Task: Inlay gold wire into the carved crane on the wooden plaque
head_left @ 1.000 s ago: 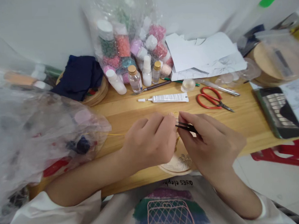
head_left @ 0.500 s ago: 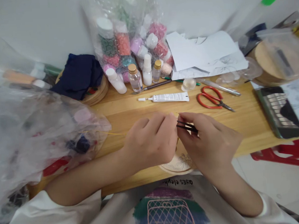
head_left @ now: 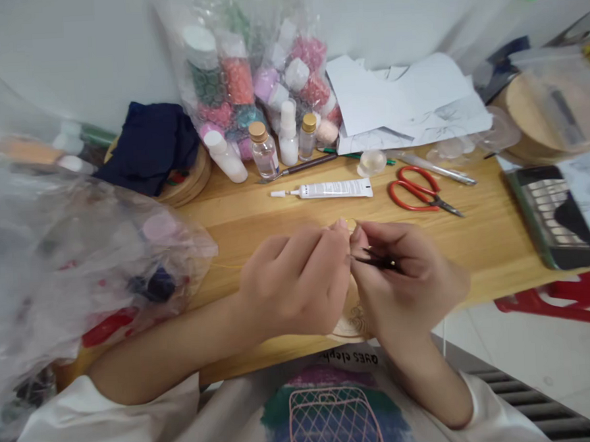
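Both hands meet over the middle of the wooden table. My left hand [head_left: 298, 280] is closed, its fingertips pinching a thin yellow strand [head_left: 350, 222] that curves in a small loop between the hands. More of that strand runs out leftward from behind the hand; whether it is thread or wire I cannot tell. In my right hand [head_left: 409, 277] are black tweezers [head_left: 376, 259], held in the palm and pointing left, while thumb and forefinger pinch near the loop. Partly hidden below the hands lies a round pale piece with a line drawing [head_left: 347, 325].
Behind the hands lie a white tube [head_left: 335, 190] and red-handled scissors [head_left: 415, 191]. Several small bottles [head_left: 264, 153] stand before a bag of coloured jars [head_left: 238, 79]. A clear plastic bag [head_left: 94, 258] covers the left side; a phone [head_left: 554, 217] lies at right.
My right hand has turned a little, and the tweezers have shifted lower and deeper into its palm. The yellow loop between the fingertips shows more plainly. My left hand has barely moved.
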`<state>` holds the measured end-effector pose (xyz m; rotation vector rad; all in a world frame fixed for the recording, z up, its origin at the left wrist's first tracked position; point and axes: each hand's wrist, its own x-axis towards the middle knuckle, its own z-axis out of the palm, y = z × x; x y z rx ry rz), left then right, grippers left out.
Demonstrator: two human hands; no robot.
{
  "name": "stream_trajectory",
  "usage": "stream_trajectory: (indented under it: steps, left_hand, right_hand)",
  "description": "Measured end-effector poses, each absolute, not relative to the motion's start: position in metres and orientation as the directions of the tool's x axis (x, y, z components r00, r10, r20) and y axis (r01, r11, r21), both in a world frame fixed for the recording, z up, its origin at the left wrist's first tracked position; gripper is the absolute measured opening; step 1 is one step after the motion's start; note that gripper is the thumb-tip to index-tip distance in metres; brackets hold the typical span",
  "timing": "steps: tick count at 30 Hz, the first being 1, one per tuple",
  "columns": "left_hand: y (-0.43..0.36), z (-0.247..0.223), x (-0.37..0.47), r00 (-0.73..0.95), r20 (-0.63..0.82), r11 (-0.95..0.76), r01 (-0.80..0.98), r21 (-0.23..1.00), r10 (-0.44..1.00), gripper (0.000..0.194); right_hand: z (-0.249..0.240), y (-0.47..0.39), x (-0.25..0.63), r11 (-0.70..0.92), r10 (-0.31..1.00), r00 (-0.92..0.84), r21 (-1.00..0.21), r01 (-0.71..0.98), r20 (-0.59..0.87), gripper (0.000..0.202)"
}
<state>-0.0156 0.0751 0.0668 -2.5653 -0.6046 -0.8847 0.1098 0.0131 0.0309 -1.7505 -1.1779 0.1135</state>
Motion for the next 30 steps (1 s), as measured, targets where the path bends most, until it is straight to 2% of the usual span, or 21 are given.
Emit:
stream_trajectory:
  steps: [8, 13, 15, 18, 23, 26, 30]
  left_hand:
    - [0.075, 0.066, -0.016, 0.682, 0.691, -0.852, 0.488, -0.187, 0.239, 0.008]
    - [0.077, 0.069, -0.019, 0.701, 0.685, -0.862, 0.458, -0.217, 0.2, 0.011]
    - [0.077, 0.069, -0.02, 0.699, 0.687, -0.859, 0.463, -0.22, 0.2, 0.008]
    - [0.078, 0.069, -0.019, 0.699, 0.68, -0.848, 0.483, -0.218, 0.223, 0.005]
    - [0.077, 0.07, -0.018, 0.695, 0.678, -0.839, 0.499, -0.216, 0.238, 0.004]
    - [0.077, 0.071, -0.018, 0.702, 0.671, -0.844, 0.491, -0.213, 0.239, 0.007]
    - [0.079, 0.07, -0.02, 0.722, 0.649, -0.848, 0.482, -0.221, 0.241, 0.011]
  right_hand:
    - [0.035, 0.013, 0.102, 0.035, 0.693, 0.62, -0.877, 0.48, 0.367, 0.012]
    - [0.043, 0.017, 0.099, 0.035, 0.686, 0.678, -0.943, 0.332, 0.265, 0.005]
    - [0.043, 0.017, 0.099, 0.044, 0.691, 0.669, -0.94, 0.339, 0.274, 0.004]
    - [0.039, 0.014, 0.101, 0.066, 0.679, 0.633, -0.89, 0.451, 0.371, 0.011]
    - [0.033, 0.009, 0.101, 0.004, 0.675, 0.586, -0.797, 0.604, 0.448, 0.019]
    - [0.038, 0.008, 0.105, 0.041, 0.72, 0.556, -0.826, 0.563, 0.415, 0.025]
    - [0.046, 0.003, 0.117, 0.044, 0.802, 0.503, -0.873, 0.486, 0.321, 0.023]
